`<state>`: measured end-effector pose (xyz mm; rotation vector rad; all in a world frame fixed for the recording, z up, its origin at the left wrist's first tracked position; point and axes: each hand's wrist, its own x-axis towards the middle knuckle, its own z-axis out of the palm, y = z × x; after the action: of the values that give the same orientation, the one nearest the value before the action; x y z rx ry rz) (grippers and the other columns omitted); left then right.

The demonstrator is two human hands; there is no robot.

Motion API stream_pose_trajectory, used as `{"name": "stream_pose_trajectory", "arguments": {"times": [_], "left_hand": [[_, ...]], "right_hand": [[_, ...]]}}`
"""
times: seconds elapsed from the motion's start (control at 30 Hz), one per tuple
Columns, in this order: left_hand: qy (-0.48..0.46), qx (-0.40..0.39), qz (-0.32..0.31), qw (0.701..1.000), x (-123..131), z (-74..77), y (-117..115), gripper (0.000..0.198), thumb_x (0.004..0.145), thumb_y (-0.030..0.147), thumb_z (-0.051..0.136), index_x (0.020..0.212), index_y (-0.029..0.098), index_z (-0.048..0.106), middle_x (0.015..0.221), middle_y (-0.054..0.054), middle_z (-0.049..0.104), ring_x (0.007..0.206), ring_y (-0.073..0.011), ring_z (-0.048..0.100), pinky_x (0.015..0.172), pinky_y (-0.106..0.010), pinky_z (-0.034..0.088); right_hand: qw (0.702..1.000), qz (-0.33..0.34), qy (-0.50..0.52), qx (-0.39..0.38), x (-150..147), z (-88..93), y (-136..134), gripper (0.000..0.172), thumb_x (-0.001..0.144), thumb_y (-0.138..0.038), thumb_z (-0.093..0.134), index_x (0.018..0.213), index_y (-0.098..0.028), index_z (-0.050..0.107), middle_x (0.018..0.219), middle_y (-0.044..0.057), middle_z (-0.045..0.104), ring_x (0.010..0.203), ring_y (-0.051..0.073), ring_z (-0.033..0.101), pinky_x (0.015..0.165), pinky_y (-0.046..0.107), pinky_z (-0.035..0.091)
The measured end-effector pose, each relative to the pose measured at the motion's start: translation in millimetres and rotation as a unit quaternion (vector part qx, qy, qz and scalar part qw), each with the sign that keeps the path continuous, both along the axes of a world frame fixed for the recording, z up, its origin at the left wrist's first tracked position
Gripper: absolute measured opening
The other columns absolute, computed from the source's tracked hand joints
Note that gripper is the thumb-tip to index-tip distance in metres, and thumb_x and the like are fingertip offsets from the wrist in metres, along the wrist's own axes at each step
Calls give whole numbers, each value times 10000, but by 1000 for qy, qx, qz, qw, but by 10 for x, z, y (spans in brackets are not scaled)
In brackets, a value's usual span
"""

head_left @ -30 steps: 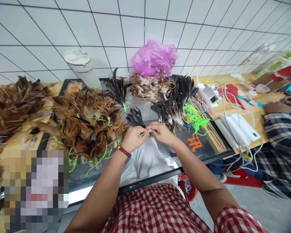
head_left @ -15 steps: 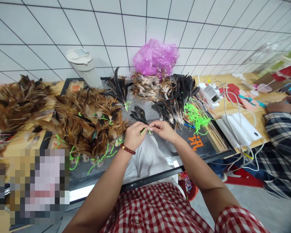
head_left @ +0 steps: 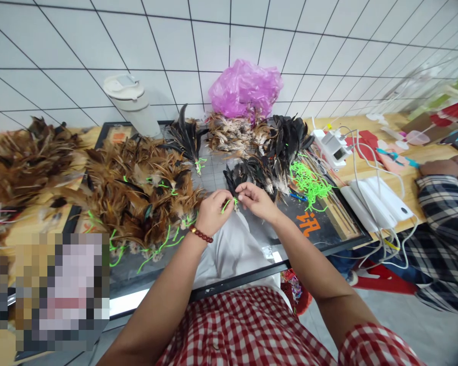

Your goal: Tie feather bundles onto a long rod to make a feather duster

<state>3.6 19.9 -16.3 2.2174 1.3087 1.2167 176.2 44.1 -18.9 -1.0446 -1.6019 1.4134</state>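
Note:
My left hand [head_left: 215, 206], with a beaded bracelet at its wrist, pinches a small bundle of dark feathers [head_left: 231, 177] near its base. A bright green string [head_left: 225, 205] shows at its fingertips, at the quill ends. Close to the right of the bundle is my right hand [head_left: 256, 200], its thumb and forefinger curved and slightly apart by the string. Whether those fingers touch the bundle is hard to see. Beyond the hands lie loose black feathers [head_left: 254, 170], and a tied bunch of black feathers [head_left: 189, 142] rests further back.
Brown feather bunches [head_left: 137, 188] with green ties cover the left side. A pile of green strings [head_left: 310, 184] lies at right. Behind stand a white tumbler [head_left: 132, 104] and a pink plastic bag [head_left: 246, 89]. White chargers and cables [head_left: 377, 201] and a co-worker's plaid sleeve [head_left: 445, 213] are far right.
The dark feather bundle has swung from leaning left to pointing more upright. My right fingers have loosened and moved slightly up from the string, while my left hand stays nearly in place.

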Motion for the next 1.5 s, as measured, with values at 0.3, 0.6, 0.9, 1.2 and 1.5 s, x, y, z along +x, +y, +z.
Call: {"name": "stream_pose_trajectory", "arguments": {"times": [0.3, 0.6, 0.9, 1.2, 1.5], "left_hand": [[65, 78, -24, 995, -8, -22, -15, 120, 888, 184, 473, 941, 184, 581, 988, -74, 683, 896, -153, 654, 783, -262, 507], [65, 59, -4, 996, -26, -46, 9, 107, 887, 203, 473, 880, 190, 579, 837, -48, 675, 782, -150, 646, 728, -260, 498], [87, -5, -32, 996, -18, -72, 16, 101, 868, 166, 474, 877, 199, 568, 852, -44, 669, 783, -159, 641, 727, -273, 485], [48, -41, 1, 998, -38, -24, -2, 152, 802, 59, 461, 845, 192, 520, 1113, -91, 643, 1010, -187, 614, 853, -331, 487], [-240, -236, -28, 941, 153, -33, -60, 115, 824, 257, 558, 747, 172, 567, 732, -21, 687, 490, -82, 552, 524, -226, 461]], "right_hand": [[966, 14, -182, 185, -61, 10, -42, 129, 761, -126, 505, 650, -155, 565, 623, -20, 528, 618, 102, 476, 618, 222, 357], [979, -35, -115, 163, 25, 100, -63, 202, 844, -296, 555, 941, -172, 680, 824, 38, 664, 719, 137, 580, 680, 260, 436], [898, -11, -339, 280, 2, 140, -101, 185, 911, -197, 389, 921, -176, 573, 934, 72, 614, 801, 167, 560, 702, 264, 396], [771, -59, -565, 288, 28, 167, -76, 170, 864, -135, 417, 961, -176, 550, 973, 86, 584, 742, 185, 540, 609, 294, 289], [799, -23, -536, 270, 7, 139, -97, 102, 807, -216, 508, 881, -188, 572, 864, 63, 620, 753, 192, 558, 654, 287, 312]]}}
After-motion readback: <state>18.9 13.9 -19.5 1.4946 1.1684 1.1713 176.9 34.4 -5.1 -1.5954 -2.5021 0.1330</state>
